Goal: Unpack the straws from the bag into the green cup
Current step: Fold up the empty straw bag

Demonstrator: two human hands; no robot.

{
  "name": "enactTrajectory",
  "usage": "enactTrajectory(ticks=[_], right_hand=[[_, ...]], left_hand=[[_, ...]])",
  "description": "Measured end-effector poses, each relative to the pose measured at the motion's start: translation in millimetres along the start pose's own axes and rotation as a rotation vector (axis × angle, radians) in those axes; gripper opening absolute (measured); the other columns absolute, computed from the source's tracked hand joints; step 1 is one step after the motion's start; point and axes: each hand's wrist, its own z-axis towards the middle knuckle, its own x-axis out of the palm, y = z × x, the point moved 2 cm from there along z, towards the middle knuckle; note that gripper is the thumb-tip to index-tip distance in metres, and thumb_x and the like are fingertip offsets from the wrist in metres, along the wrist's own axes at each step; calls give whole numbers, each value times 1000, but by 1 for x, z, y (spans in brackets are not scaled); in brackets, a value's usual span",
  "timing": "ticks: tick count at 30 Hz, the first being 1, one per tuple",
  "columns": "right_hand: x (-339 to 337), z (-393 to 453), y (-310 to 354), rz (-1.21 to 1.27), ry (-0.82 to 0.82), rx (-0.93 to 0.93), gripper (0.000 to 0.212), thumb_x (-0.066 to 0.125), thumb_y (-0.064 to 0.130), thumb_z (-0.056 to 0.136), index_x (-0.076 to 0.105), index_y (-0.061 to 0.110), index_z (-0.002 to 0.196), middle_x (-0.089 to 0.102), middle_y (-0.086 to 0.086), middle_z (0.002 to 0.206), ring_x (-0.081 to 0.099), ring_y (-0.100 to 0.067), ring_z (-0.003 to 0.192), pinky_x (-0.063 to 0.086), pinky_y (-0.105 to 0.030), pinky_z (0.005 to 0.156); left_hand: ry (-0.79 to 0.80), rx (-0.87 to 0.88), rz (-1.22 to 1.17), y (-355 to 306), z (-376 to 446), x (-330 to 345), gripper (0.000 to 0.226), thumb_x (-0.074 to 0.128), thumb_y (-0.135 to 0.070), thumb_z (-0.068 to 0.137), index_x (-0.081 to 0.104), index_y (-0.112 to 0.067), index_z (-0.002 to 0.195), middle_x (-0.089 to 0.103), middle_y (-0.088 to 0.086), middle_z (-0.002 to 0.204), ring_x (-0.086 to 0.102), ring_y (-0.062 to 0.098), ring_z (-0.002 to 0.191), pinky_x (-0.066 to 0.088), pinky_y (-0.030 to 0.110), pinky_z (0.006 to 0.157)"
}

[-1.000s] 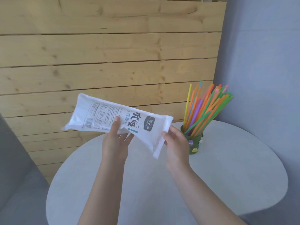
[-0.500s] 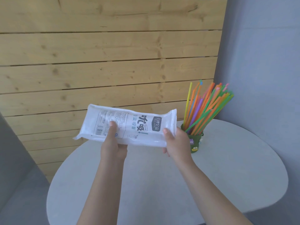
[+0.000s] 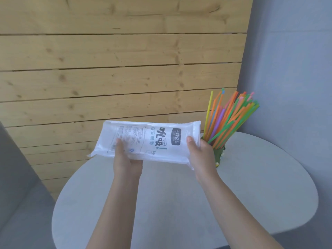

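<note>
A white plastic straw bag (image 3: 152,141) with dark printed lettering is held level above the table, its long side running left to right. My left hand (image 3: 125,159) grips its lower edge left of the middle, thumb on the front. My right hand (image 3: 201,155) grips its right end, thumb on top. Behind my right hand stands the green cup (image 3: 220,155), partly hidden, holding several coloured straws (image 3: 230,117) that fan up and to the right. What the bag holds cannot be made out.
A round light-grey table (image 3: 179,203) lies beneath my arms. A wooden slat wall (image 3: 116,78) stands behind it and a grey wall (image 3: 291,69) closes the right side. A grey surface (image 3: 18,194) sits at the lower left.
The bag has swung from a tilt, left end high, to lying level, and it sits lower and more to the right. My right hand has moved from its end edge to gripping over it.
</note>
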Motion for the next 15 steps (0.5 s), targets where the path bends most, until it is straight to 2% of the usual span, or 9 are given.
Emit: enactTrajectory(ticks=[3,5,7,10,12,15], right_hand=[[-1,3,-2,-24,30,20,24,51,25,93,58,12,75,53,-1,63,51,-24,67,37,-31,63],[-1,3,-1,-22,27,13,22,50,26,93,59,12,78,58,-4,69,55,-26,70,41,-33,64],[0,3,1,17,1,11,18,50,26,93,60,18,81,63,-3,76,60,-26,77,47,-35,70],[-2,4,-1,74,-44,38,15,51,25,93,60,21,82,63,6,74,61,-23,79,47,-33,72],[1,3,-5,151,-54,103,11,51,24,93,61,21,89,64,7,80,61,-20,82,46,-29,71],[14,-6,-11,312,-2,209,10,51,21,94,59,23,91,66,4,91,62,-14,83,46,-29,77]], left_hand=[[-161,-11,-26,0,-1,-4,8,59,-21,96,64,-16,92,72,-3,96,70,10,80,50,40,99],[-163,-32,-10,0,0,-5,9,57,-21,97,63,-16,91,71,-2,100,69,11,82,49,41,101],[-72,-69,25,2,2,-6,13,51,-22,100,62,-16,98,68,4,112,67,18,93,49,42,98],[1,-140,77,4,0,-4,19,52,-16,98,60,-9,113,67,11,114,66,25,98,52,40,88],[55,-177,136,8,-2,-1,19,54,-15,97,60,-9,114,69,12,111,69,27,94,54,40,81],[229,-350,358,25,-14,8,17,55,-19,96,65,-10,107,75,11,95,74,25,79,59,41,72]])
